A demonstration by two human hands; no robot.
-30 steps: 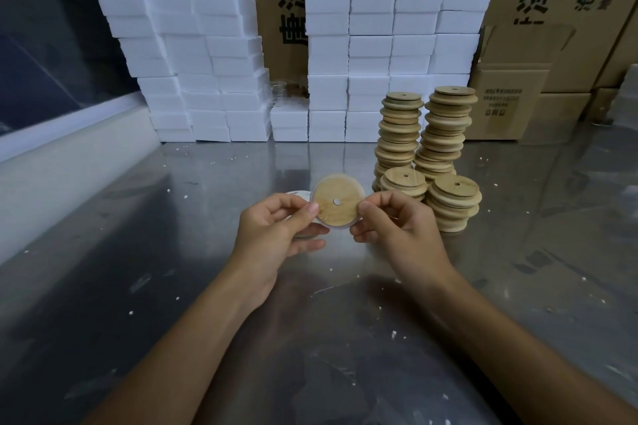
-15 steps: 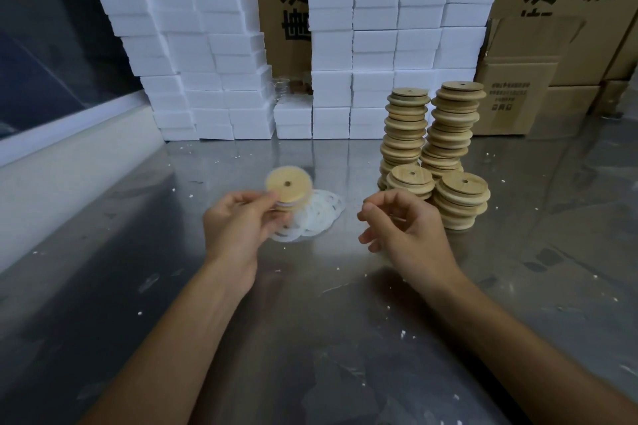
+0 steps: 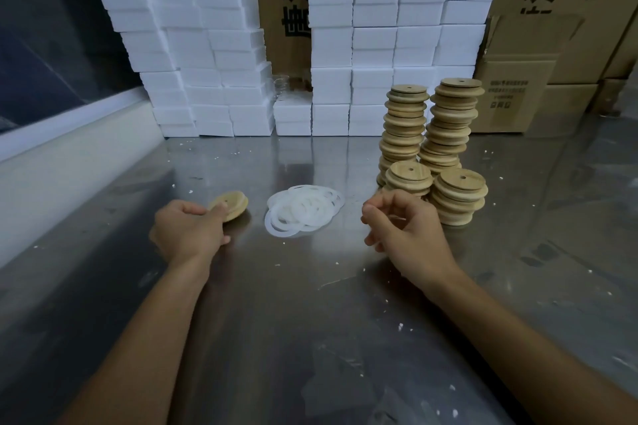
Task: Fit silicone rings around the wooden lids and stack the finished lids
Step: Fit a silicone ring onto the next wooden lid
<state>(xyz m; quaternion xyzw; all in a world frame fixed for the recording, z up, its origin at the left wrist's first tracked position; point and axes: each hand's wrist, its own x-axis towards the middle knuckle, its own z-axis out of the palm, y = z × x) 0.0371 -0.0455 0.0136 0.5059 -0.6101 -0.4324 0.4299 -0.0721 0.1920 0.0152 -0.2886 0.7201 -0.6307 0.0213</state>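
My left hand [image 3: 186, 233] holds a round wooden lid [image 3: 233, 205] with a small centre hole, low on the steel table [image 3: 310, 304] at the left, thumb and fingertips on its near edge. A loose pile of white silicone rings [image 3: 303, 210] lies between my hands. My right hand [image 3: 404, 228] hovers with loosely curled fingers and holds nothing I can make out. Just behind it stand two short lid stacks [image 3: 409, 176] [image 3: 459, 197], and behind those two tall lid stacks [image 3: 404, 124] [image 3: 452, 121].
White foam blocks [image 3: 376, 41] are piled along the table's back, with cardboard boxes [image 3: 518, 93] at the back right. A pale ledge [image 3: 69, 152] runs along the left side. White crumbs dot the table.
The lid was held up between both hands. My left hand has carried it left and down to the table; my right hand has let go and stays near the short stacks.
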